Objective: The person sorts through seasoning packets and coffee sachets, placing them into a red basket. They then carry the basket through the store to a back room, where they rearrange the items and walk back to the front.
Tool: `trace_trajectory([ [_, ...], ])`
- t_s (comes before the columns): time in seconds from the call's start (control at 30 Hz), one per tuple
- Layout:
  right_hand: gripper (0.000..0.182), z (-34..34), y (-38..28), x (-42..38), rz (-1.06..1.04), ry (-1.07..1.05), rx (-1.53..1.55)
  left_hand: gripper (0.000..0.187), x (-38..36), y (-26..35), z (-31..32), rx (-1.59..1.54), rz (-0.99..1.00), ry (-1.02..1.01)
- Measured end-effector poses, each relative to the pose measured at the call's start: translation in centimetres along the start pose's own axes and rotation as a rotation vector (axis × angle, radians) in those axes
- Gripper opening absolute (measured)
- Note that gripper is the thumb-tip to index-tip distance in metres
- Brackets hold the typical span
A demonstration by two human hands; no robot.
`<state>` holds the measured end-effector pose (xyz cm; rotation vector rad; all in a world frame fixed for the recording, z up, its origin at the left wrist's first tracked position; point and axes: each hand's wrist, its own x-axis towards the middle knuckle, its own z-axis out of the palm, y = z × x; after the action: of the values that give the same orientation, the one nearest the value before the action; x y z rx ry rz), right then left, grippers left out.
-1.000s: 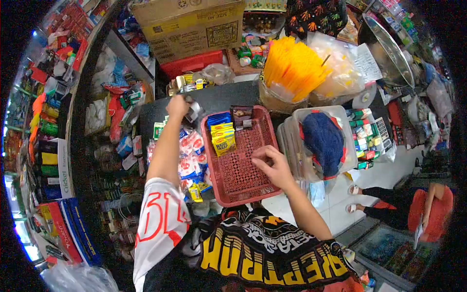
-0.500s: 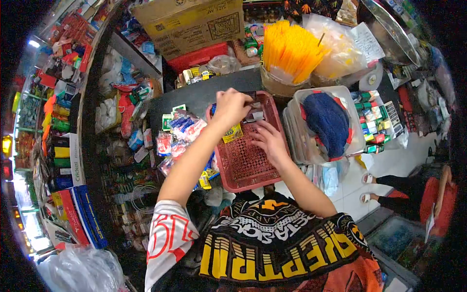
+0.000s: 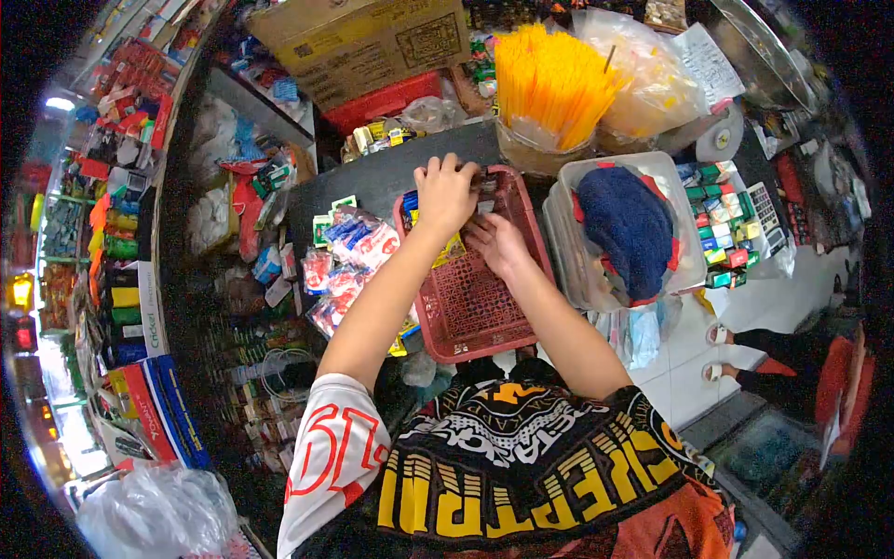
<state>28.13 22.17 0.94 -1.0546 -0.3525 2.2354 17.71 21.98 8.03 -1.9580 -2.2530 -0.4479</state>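
Observation:
A red plastic basket (image 3: 484,326) with a mesh floor stands on the dark counter in front of me. My left hand (image 3: 445,197) is over its far left part, back of the hand up, with the fingers bent down and closed. Whatever they hold is hidden beneath them. My right hand (image 3: 497,244) is inside the basket beside the left one, fingers loosely apart near some small dark packets. A yellow sachet (image 3: 451,252) lies in the basket under my left wrist. Left of the basket is a pile of red-and-white packets (image 3: 358,244).
A clear tub (image 3: 691,252) holding dark blue cloth (image 3: 624,224) stands right of the basket, with small boxes (image 3: 722,224) and a calculator (image 3: 765,219) beyond. Yellow sticks (image 3: 549,88) and a cardboard box (image 3: 363,51) are at the back. A person's legs (image 3: 768,359) show at right.
My right hand has moved up and left, closer to my left hand, and turned palm inward. My left hand has shifted slightly, its fingers farther from the dark packet at the basket's far end.

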Motion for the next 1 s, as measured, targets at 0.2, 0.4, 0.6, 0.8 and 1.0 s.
trace_trajectory([
  [0.2, 0.031, -0.6, 0.0, -0.3, 0.009, -0.053, 0.004, 0.036, -3.0, 0.9, -5.1, -0.21, -0.105, 0.086],
  [0.4, 0.067, 4.3, -2.2, -7.9, 0.278, -0.444, 0.204, 0.047, -8.7, 1.2, -7.2, -0.446, 0.063, -0.007],
  [0.6, 0.082, 7.3, -2.4, -11.9, 0.477, -0.823, 0.256, 0.048, -13.3, -2.5, -7.7, -0.2, -0.213, 0.107],
  [0.8, 0.057, 6.5, -1.6, -11.2, 0.381, -0.672, -0.066, 0.031, -17.6, -9.2, -5.9, -0.326, -0.642, 0.423],
  [1.0, 0.014, 1.3, 0.7, -10.4, 0.478, -0.28, 0.037, 0.03, -17.5, -14.9, -5.2, -0.178, -0.731, 0.29],
])
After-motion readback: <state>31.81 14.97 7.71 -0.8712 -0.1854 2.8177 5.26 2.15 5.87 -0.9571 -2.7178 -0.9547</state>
